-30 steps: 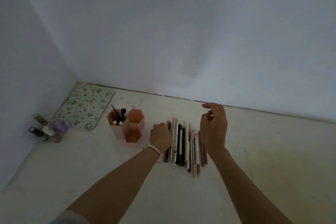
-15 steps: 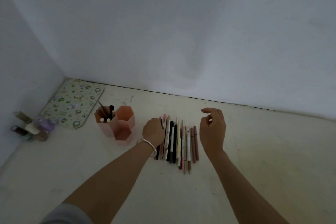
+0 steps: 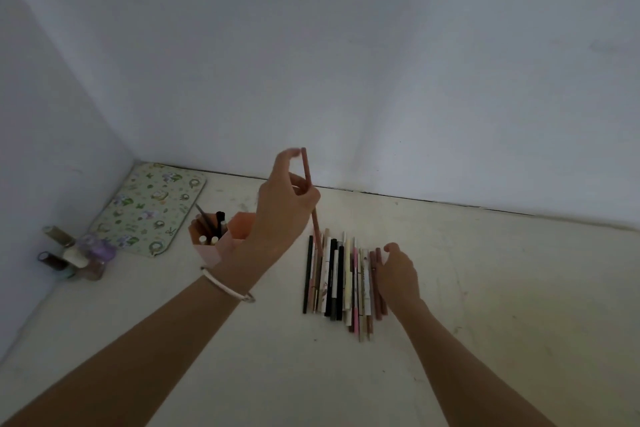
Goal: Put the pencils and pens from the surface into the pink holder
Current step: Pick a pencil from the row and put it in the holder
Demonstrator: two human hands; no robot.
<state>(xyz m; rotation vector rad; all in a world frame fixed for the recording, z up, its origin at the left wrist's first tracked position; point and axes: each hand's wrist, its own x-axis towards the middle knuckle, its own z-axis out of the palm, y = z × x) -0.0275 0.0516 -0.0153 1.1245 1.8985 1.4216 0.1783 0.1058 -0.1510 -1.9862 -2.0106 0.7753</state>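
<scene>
My left hand point(image 3: 282, 206) is raised above the surface and holds a reddish-brown pencil point(image 3: 306, 172) almost upright, its lower tip near the row of pens. The pink holder point(image 3: 211, 248), made of hexagonal cups, stands just left of that hand and is partly hidden by it; several pens stick out of its left cup. A row of pencils and pens point(image 3: 337, 279) lies side by side on the pale surface. My right hand point(image 3: 398, 276) rests at the right edge of that row, fingers curled over the brown pencils there; whether it grips one I cannot tell.
A floral patterned mat point(image 3: 149, 208) lies in the back left corner. Several small bottles point(image 3: 74, 255) stand against the left wall. White walls close off the back and left. The pale surface point(image 3: 502, 288) stretches to the right and toward me.
My left hand has lifted off the row with a reddish-brown pencil and risen toward the holder. My right hand has dropped onto the right edge of the row.
</scene>
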